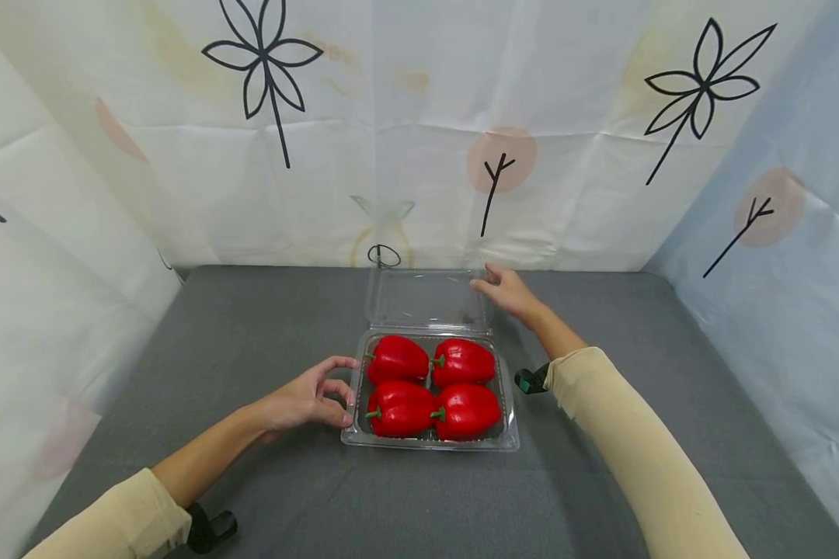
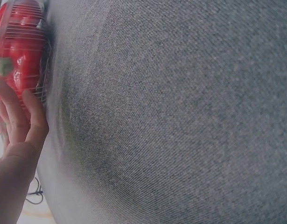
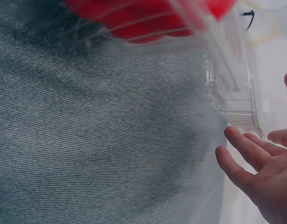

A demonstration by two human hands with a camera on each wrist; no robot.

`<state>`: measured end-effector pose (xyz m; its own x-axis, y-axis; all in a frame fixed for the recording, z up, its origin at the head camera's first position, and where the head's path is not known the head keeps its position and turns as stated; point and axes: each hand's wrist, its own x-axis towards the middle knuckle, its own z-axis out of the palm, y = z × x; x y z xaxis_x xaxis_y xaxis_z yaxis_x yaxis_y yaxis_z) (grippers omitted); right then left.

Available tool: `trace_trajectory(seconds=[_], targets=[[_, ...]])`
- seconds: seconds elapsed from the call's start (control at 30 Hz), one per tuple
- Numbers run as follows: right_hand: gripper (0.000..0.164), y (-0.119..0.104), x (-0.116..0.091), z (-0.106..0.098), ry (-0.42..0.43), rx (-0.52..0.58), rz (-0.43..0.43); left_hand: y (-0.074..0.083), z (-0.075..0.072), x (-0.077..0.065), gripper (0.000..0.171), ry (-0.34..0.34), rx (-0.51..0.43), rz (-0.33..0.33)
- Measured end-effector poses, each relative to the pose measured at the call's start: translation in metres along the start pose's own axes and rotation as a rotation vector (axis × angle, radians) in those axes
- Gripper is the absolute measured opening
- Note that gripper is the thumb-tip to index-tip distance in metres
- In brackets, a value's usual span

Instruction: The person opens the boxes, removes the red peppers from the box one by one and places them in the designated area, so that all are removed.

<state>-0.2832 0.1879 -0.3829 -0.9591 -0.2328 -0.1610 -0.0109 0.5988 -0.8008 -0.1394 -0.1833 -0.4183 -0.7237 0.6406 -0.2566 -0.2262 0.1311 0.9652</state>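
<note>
Several red bell peppers (image 1: 398, 407) with green stems lie in two rows inside a clear plastic clamshell container (image 1: 429, 444). Its hinged lid (image 1: 429, 299) is swung back, away from the person. At the container's left side is my left hand (image 1: 318, 396), thumb and fingers spread, fingertips right at the wall. The left wrist view shows those fingers (image 2: 35, 105) against the ribbed side, beside a pepper. My right hand (image 1: 510, 293) is by the lid's far right corner, fingers extended. In the right wrist view, the fingertips (image 3: 233, 133) are close to the lid's ribbed edge.
A grey cloth (image 1: 266, 310) covers the table. White fabric with printed flowers (image 1: 419, 155) rises behind the table, with more fabric walls at both sides. Dark straps with small mounts (image 1: 531, 380) sit at both wrists.
</note>
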Motion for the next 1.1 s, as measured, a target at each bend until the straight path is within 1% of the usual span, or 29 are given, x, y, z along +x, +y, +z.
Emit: trace_trajectory(seconds=[0.17, 0.33, 0.4, 0.47, 0.57, 0.63, 0.77, 1.0, 1.1], targets=[[0.074, 0.001, -0.001, 0.003, -0.036, -0.011, 0.019, 0.001, 0.001, 0.0, 0.077, 0.022, 0.014, -0.011], [0.075, 0.0, -0.003, 0.005, -0.055, -0.028, 0.017, 0.002, 0.001, 0.0, 0.072, 0.042, -0.009, -0.02], [0.074, -0.001, -0.005, 0.006, -0.069, -0.064, 0.013, 0.001, 0.002, 0.0, 0.072, 0.042, -0.016, -0.023], [0.075, -0.002, -0.008, 0.006, -0.087, -0.126, 0.003, 0.001, 0.001, 0.0, 0.072, 0.04, -0.019, -0.025], [0.078, -0.005, -0.016, 0.004, -0.123, -0.223, -0.032, -0.001, 0.001, 0.001, 0.073, 0.038, -0.022, -0.026], [0.081, -0.008, -0.024, 0.002, -0.149, -0.267, -0.059, -0.001, 0.001, 0.001, 0.073, 0.038, -0.026, -0.025], [0.083, -0.009, -0.039, -0.003, -0.188, -0.262, -0.105, -0.003, 0.001, 0.002, 0.074, 0.034, -0.033, -0.015], [0.083, -0.011, -0.067, -0.012, -0.243, -0.203, -0.137, -0.004, 0.002, 0.001, 0.075, 0.035, -0.031, -0.007], [0.086, -0.016, -0.08, -0.014, -0.258, -0.19, -0.18, -0.004, 0.003, 0.0, 0.074, 0.034, -0.032, 0.012]])
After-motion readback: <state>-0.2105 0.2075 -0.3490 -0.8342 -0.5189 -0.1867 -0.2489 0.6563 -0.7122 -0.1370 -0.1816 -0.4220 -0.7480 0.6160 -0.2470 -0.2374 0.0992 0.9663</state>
